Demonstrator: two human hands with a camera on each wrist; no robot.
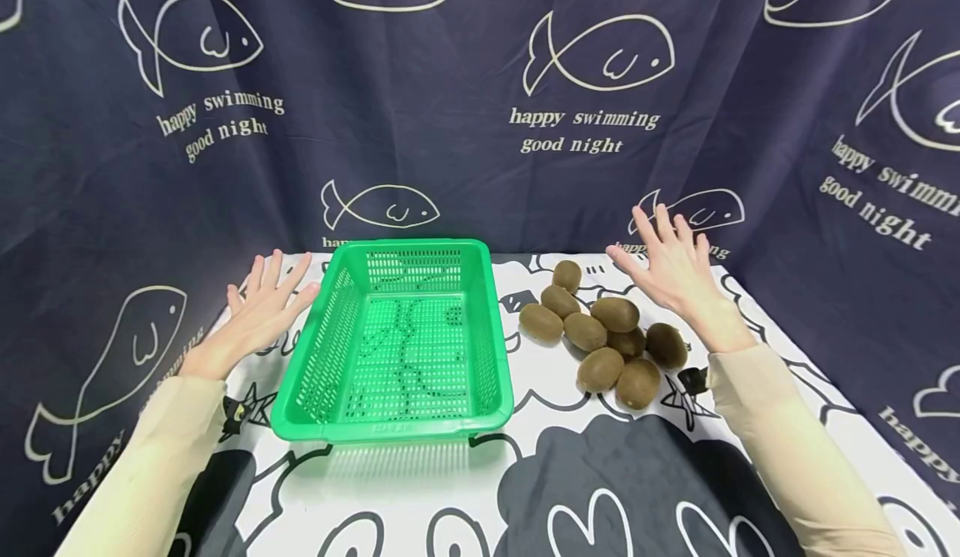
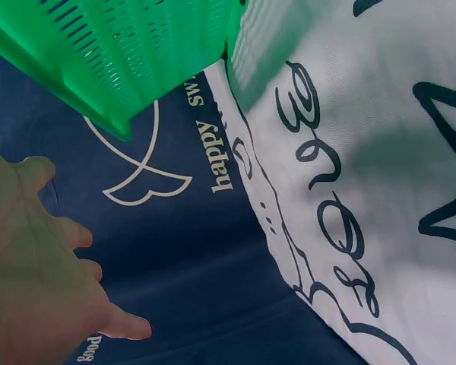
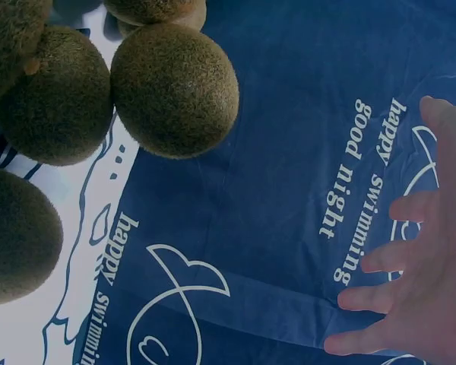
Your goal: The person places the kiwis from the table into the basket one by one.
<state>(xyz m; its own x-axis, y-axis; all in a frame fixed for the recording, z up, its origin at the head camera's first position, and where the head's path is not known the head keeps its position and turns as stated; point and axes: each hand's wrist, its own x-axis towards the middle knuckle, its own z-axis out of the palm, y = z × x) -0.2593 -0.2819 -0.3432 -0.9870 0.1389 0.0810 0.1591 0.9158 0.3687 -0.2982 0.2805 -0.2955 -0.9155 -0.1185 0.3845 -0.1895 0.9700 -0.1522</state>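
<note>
A green plastic basket (image 1: 393, 434) with slotted walls sits left of centre on the table, with nothing inside it. My left hand (image 1: 258, 315), fingers spread, hovers just left of its rim and holds nothing. In the left wrist view the basket's side (image 2: 137, 61) shows above the spread left hand (image 2: 45, 266). Several brown fuzzy kiwis (image 1: 585, 332) lie grouped to the right of the basket. Above and behind their right side my right hand (image 1: 675, 269) is held with fingers spread. In the right wrist view kiwis (image 3: 175, 90) fill the upper left, apart from the right hand (image 3: 418, 266).
A white cloth (image 1: 525, 407) with black line drawings and a dark grey patch (image 1: 622, 482) covers the table. Dark blue curtains (image 1: 465, 107) with fish prints hang close behind and at both sides. A small black item (image 1: 693, 380) shows by the right wrist.
</note>
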